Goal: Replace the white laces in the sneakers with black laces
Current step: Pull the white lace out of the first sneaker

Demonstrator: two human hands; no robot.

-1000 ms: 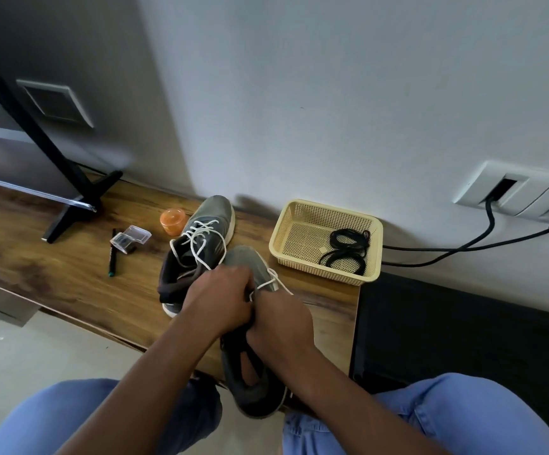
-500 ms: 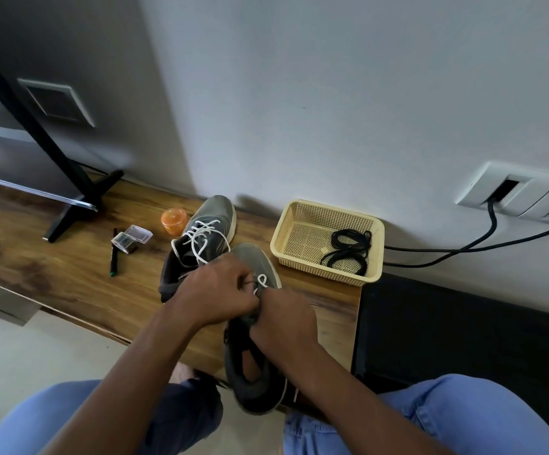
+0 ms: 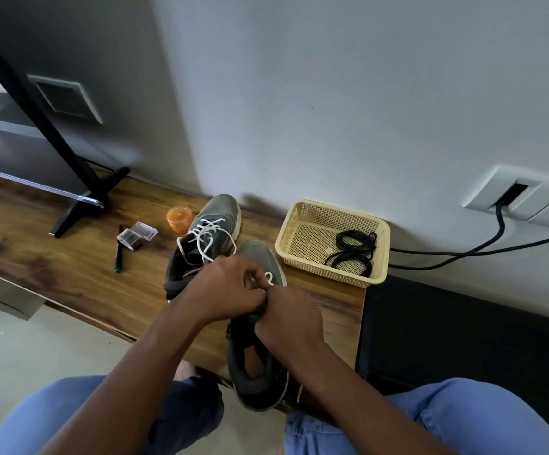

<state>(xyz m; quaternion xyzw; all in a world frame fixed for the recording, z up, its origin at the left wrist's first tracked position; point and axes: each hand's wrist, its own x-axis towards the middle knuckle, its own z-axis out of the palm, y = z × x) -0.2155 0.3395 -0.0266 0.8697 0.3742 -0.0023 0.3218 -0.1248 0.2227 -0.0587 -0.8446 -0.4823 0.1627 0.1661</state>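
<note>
Sneaker (image 3: 260, 323) at six o'clock: my left hand (image 3: 224, 290) and right hand (image 3: 291, 318) pinch its white lace (image 3: 268, 277). Black laces (image 3: 353, 252) at two o'clock; no readable writing.

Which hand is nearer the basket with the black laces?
Right. The right hand is on the near sneaker, below-left of the basket; the left hand sits farther left, pinching the white lace.

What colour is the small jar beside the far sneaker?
Orange, translucent-looking jar; the head view, the only one, shows it.
</note>
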